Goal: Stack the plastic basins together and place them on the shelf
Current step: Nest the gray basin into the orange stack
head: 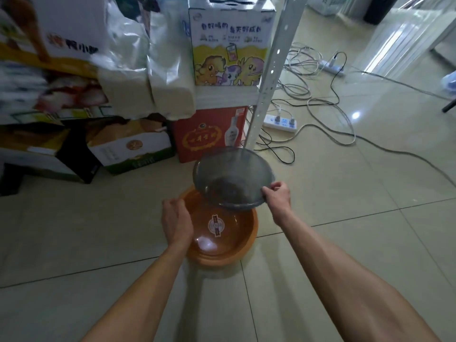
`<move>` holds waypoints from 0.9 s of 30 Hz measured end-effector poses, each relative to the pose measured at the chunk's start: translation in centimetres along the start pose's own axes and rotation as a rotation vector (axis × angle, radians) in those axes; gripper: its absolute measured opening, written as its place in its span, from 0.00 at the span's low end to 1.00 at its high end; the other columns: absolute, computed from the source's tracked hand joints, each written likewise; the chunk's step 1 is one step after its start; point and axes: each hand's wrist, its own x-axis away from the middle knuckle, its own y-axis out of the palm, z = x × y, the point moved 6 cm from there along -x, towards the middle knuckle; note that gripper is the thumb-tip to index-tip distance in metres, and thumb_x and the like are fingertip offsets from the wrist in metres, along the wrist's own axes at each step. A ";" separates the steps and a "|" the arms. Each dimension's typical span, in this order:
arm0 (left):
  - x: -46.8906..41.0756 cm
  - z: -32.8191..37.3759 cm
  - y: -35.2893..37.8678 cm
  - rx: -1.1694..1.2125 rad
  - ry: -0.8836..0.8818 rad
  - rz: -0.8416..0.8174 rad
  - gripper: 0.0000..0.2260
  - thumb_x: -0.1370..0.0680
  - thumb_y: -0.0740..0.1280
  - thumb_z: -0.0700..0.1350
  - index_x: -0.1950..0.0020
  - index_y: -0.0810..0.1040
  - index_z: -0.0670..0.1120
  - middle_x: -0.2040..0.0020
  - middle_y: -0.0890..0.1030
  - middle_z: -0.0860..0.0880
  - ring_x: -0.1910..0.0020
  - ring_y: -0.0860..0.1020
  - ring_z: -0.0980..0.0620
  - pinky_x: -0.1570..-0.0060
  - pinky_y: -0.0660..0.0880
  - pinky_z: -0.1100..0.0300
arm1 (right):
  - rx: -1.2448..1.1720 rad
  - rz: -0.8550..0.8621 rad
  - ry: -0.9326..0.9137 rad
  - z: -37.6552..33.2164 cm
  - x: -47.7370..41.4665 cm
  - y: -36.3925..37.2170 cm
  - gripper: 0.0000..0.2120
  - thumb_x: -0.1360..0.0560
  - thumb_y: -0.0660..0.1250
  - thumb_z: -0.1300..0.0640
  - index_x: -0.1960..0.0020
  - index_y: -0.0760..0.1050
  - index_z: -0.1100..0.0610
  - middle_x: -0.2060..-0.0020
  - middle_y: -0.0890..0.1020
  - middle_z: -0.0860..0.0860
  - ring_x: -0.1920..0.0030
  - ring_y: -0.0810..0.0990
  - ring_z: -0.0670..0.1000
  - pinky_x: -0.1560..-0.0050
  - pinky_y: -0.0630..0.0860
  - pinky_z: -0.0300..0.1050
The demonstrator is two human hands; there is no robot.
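Left hand (176, 222) grips orange basin (222, 240) rim, right hand (277, 196) pinches grey basin (233, 181) tilted above it; nesting not finished, shelf (271, 70) placement left

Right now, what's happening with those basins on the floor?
A person is stacking them. The right hand grips the rim of the grey basin, holding it tilted above the orange basin, which sits on the tiled floor. The left hand is at the orange basin's left rim. The grey one is not yet nested inside, and neither basin is on the shelf behind.
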 end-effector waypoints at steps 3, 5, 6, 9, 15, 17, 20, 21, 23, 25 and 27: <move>-0.7 -1.2 -0.4 0.044 -0.068 0.049 0.17 0.20 0.59 0.49 0.33 0.71 0.45 0.48 0.81 0.44 0.40 0.79 0.39 0.42 0.73 0.50 | 0.246 -0.248 0.009 3.4 1.7 4.4 0.11 0.32 0.71 0.61 0.55 0.71 0.51 0.57 0.80 0.53 0.54 0.79 0.55 0.51 0.81 0.56; -1.2 -3.2 -0.6 0.011 -0.154 0.027 0.23 0.21 0.63 0.46 0.27 0.68 0.42 0.34 0.79 0.40 0.34 0.76 0.38 0.36 0.71 0.50 | 0.430 -0.364 0.001 5.4 3.7 5.7 0.12 0.28 0.68 0.63 0.48 0.69 0.53 0.52 0.78 0.53 0.51 0.78 0.54 0.52 0.80 0.52; -1.6 -4.4 -0.4 -0.040 -0.178 -0.019 0.25 0.22 0.64 0.45 0.25 0.66 0.41 0.31 0.76 0.38 0.33 0.75 0.37 0.34 0.70 0.50 | 0.554 -0.408 -0.021 6.6 4.3 6.2 0.12 0.25 0.66 0.63 0.44 0.67 0.54 0.49 0.77 0.53 0.49 0.78 0.54 0.51 0.79 0.50; -2.3 -7.0 1.4 -0.284 -0.165 -0.244 0.33 0.27 0.66 0.47 0.23 0.65 0.43 0.28 0.75 0.38 0.31 0.74 0.36 0.31 0.70 0.46 | 0.785 -0.426 -0.126 9.0 5.1 6.9 0.16 0.22 0.62 0.56 0.37 0.62 0.51 0.43 0.74 0.54 0.45 0.78 0.54 0.42 0.79 0.55; -1.6 -8.0 4.5 -0.733 0.029 -0.412 0.42 0.24 0.67 0.50 0.17 0.45 0.44 0.16 0.44 0.48 0.18 0.49 0.47 0.27 0.62 0.45 | 1.158 -0.304 -0.085 10.2 3.0 7.4 0.42 0.22 0.64 0.46 0.18 0.42 0.52 0.20 0.50 0.61 0.24 0.59 0.64 0.26 0.60 0.63; -1.9 -9.0 4.8 -0.832 0.088 -0.451 0.44 0.24 0.67 0.50 0.17 0.43 0.43 0.16 0.41 0.47 0.18 0.46 0.47 0.27 0.64 0.49 | 1.154 -0.381 -0.016 12.1 2.2 7.6 0.45 0.21 0.64 0.46 0.18 0.36 0.52 0.19 0.41 0.59 0.25 0.64 0.63 0.27 0.65 0.63; -2.5 -9.9 4.9 -0.975 0.159 -0.557 0.45 0.26 0.67 0.49 0.17 0.43 0.44 0.16 0.40 0.48 0.18 0.45 0.46 0.23 0.60 0.47 | 1.137 -0.399 0.005 13.9 1.7 8.1 0.52 0.23 0.68 0.47 0.20 0.29 0.50 0.21 0.29 0.58 0.35 0.76 0.60 0.36 0.77 0.59; -2.7 -10.1 4.8 -0.984 0.172 -0.570 0.45 0.26 0.67 0.48 0.17 0.43 0.46 0.16 0.40 0.49 0.18 0.45 0.46 0.22 0.56 0.44 | 1.099 -0.386 -0.004 14.3 1.6 8.5 0.52 0.23 0.68 0.48 0.20 0.28 0.50 0.22 0.28 0.58 0.35 0.77 0.61 0.37 0.78 0.59; -2.8 -10.2 4.5 -0.890 0.200 -0.496 0.44 0.26 0.68 0.43 0.17 0.45 0.49 0.16 0.44 0.49 0.18 0.49 0.47 0.23 0.54 0.40 | 0.928 -0.324 -0.033 14.3 2.2 8.7 0.50 0.22 0.66 0.49 0.20 0.29 0.48 0.22 0.29 0.57 0.31 0.74 0.63 0.34 0.76 0.60; -3.1 -10.2 3.1 -0.666 0.171 -0.266 0.41 0.27 0.68 0.38 0.18 0.52 0.48 0.18 0.54 0.44 0.22 0.60 0.43 0.29 0.63 0.38 | 0.781 -0.263 -0.036 14.5 2.4 8.9 0.49 0.22 0.66 0.50 0.20 0.29 0.48 0.20 0.32 0.55 0.27 0.68 0.66 0.30 0.72 0.63; -4.0 -11.5 2.5 -0.456 -0.029 -0.162 0.31 0.24 0.68 0.39 0.23 0.61 0.40 0.24 0.64 0.37 0.29 0.68 0.37 0.35 0.69 0.42 | 0.740 -0.244 -0.040 15.2 2.0 8.8 0.51 0.23 0.67 0.53 0.21 0.27 0.49 0.20 0.32 0.52 0.27 0.69 0.65 0.31 0.74 0.61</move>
